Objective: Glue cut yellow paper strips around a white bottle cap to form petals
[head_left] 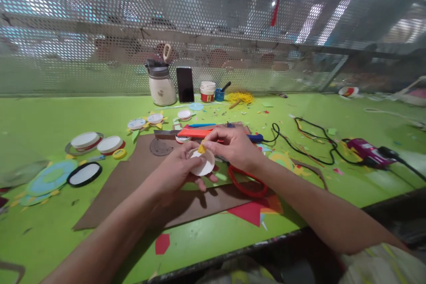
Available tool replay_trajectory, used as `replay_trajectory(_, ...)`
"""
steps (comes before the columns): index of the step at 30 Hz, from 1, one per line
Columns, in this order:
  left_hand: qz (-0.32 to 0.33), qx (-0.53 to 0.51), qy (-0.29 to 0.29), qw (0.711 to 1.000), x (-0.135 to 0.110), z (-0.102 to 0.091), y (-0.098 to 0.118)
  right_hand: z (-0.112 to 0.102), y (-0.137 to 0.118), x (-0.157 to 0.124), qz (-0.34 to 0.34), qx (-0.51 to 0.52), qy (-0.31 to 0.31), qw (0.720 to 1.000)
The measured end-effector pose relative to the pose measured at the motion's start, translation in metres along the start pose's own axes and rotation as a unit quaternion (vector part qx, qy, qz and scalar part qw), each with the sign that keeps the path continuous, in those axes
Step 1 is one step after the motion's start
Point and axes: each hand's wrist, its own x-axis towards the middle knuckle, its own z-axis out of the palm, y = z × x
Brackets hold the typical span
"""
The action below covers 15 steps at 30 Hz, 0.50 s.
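My left hand [178, 171] grips a white foam disc [203, 164] by its edge, above a brown sheet [133, 173]. My right hand [233, 146] pinches a small yellow paper piece [201, 147] and presses it onto the top of the disc. Both hands meet at the middle of the green table [49, 115]. A red ring [246, 184] lies just below my right wrist. Behind the hands lie an orange comb-like strip [195, 133] and a round brown disc [161, 147].
Left side holds white round lids [85, 140], a black-rimmed white oval [84, 174] and a blue paper ring [49, 177]. At the back stand a white jug [161, 84], a phone [185, 84] and small pots [207, 91]. A magenta glue gun [366, 151] with black cords lies right.
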Motion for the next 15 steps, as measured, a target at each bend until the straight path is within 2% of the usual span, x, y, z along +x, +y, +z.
replay_trajectory(7, 0.022, 0.059, 0.061, 0.996, 0.005, -0.009, -0.002, -0.001, 0.001, 0.002, 0.005, 0.035, 0.018, 0.999)
replay_trajectory(11, 0.023, 0.043, 0.101, 0.994, 0.005, -0.007, 0.001, -0.004, 0.005, 0.005, 0.03, 0.109, 0.071, 0.991)
replay_trajectory(15, 0.031, 0.028, 0.112, 0.993, 0.003, -0.004, 0.003, -0.007, 0.013, 0.009, 0.046, 0.119, 0.087, 0.988)
